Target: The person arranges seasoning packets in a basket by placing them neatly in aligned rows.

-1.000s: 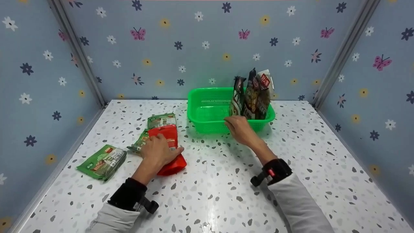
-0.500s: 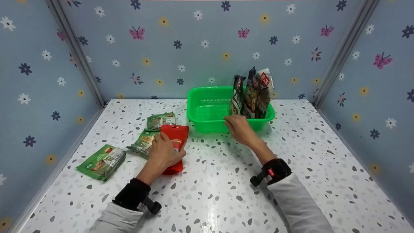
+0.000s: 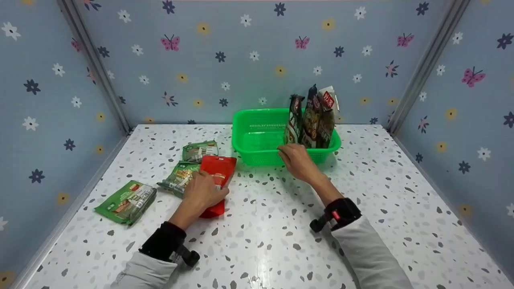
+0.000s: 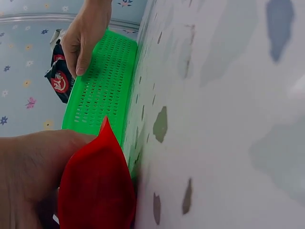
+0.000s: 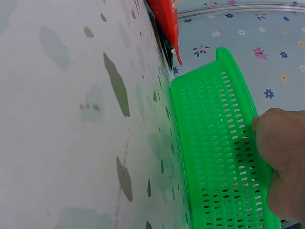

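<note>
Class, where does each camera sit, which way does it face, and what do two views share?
Head: on the head, facing forward and down at basket and red bag; left hand, right hand, sleeves show.
Left wrist: worn there, facing the red bag and basket; both hands show.
Right wrist: worn there, facing the basket; right hand shows.
Both wrist views share basket and right hand.

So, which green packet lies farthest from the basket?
The leftmost green packet; it lies alone, while the other two lie near the red pouch.
</note>
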